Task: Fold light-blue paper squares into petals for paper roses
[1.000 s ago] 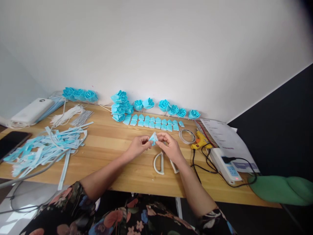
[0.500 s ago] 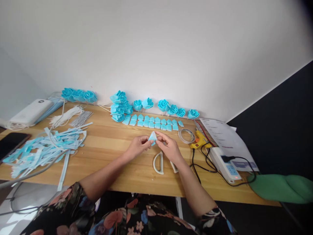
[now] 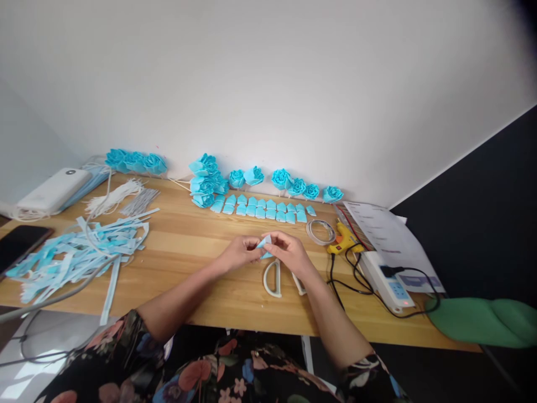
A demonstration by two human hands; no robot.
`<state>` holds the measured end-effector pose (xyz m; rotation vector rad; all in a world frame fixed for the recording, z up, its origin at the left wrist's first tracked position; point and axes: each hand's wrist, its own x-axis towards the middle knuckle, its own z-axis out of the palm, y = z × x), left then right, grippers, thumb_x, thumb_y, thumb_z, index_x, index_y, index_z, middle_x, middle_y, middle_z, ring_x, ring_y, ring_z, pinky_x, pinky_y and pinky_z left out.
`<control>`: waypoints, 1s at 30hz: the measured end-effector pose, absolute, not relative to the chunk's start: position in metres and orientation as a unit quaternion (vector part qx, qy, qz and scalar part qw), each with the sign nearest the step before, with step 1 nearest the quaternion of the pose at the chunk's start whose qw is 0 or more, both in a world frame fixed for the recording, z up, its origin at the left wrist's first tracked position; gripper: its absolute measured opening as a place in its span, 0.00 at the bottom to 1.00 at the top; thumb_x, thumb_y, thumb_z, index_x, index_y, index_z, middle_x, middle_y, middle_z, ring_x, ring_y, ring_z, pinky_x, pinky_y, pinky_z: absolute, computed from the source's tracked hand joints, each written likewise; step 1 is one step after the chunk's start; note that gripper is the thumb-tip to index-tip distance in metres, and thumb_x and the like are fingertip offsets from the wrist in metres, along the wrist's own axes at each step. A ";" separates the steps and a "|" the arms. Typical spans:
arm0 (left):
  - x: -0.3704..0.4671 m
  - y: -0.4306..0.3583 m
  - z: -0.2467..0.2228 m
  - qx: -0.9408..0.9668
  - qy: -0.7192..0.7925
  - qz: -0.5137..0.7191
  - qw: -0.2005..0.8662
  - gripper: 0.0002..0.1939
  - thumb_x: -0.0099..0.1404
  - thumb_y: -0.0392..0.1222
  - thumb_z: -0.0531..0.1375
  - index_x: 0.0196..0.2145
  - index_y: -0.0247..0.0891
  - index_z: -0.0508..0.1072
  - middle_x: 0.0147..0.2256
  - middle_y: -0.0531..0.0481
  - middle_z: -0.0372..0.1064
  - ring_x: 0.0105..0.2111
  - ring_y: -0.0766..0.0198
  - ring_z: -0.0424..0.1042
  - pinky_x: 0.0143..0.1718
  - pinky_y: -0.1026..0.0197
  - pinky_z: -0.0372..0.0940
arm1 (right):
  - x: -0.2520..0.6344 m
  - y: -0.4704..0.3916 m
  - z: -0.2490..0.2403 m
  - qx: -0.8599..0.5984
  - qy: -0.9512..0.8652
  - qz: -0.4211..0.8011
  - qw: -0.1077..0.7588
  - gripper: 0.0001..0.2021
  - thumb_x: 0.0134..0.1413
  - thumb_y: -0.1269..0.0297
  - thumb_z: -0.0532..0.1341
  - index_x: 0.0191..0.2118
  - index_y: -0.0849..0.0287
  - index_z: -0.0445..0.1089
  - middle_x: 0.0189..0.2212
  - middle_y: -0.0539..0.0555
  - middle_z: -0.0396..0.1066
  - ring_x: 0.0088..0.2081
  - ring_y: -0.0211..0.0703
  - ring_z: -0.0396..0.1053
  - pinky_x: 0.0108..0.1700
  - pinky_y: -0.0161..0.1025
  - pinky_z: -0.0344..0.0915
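A small folded light-blue piece (image 3: 265, 243) is held between both hands above the middle of the wooden table. My left hand (image 3: 240, 253) pinches its left side, and my right hand (image 3: 288, 250) grips it from the right with fingers over its edge. Just below my hands, a white D-shaped handle (image 3: 272, 279) lies on the table; another white piece (image 3: 299, 284) is partly hidden by my right wrist. Beyond them, folded blue pieces (image 3: 271, 210) lie in two rows, with blue flowers (image 3: 281, 179) behind them along the wall.
Blue-white strips (image 3: 84, 252), a phone (image 3: 20, 246) and a white power bank (image 3: 54, 190) lie at the left. On the right are a tape roll (image 3: 320, 232), a yellow glue gun (image 3: 344, 239), black cords, a power strip (image 3: 390, 280), papers (image 3: 388, 240) and a green chair (image 3: 482, 322).
The blue piece has turned in my fingers; its pointed triangle no longer stands up between them. Both hands remain in nearly the same place, and the view has shifted slightly.
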<state>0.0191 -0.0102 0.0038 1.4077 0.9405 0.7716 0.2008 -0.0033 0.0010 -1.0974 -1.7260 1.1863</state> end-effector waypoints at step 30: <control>0.017 -0.012 0.009 0.434 0.319 0.361 0.761 0.18 0.54 0.53 0.65 0.27 0.33 0.68 0.21 0.52 0.67 0.21 0.70 0.65 0.24 0.66 0.58 | 0.200 -0.006 0.012 -0.328 -0.822 0.167 0.435 0.11 0.58 0.70 0.56 0.38 0.51 0.75 0.35 0.54 0.76 0.37 0.43 0.71 0.39 0.43 0.67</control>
